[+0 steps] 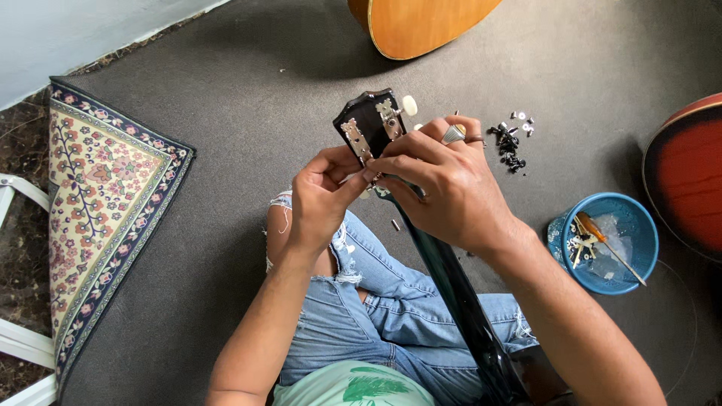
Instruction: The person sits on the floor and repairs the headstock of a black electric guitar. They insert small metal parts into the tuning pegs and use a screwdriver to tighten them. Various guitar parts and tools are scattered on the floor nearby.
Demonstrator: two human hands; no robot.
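A black guitar headstock (366, 120) with metal tuner plates and a cream tuning peg (409, 104) points away from me; its dark neck (459, 301) runs down across my lap. My left hand (320, 197) grips the headstock's lower left edge, thumb pressed near a tuner plate. My right hand (445, 184), with rings on its fingers, wraps over the neck just below the headstock, fingertips pinching at the same tuner area. Whatever small part lies between the fingertips is hidden.
A pile of small screws and washers (511, 141) lies on the dark mat right of the headstock. A blue bowl (630, 225) with a screwdriver and parts sits at right. An orange guitar body (417, 22) lies ahead, a red-and-black one (688, 173) at right, a patterned rug (98, 203) at left.
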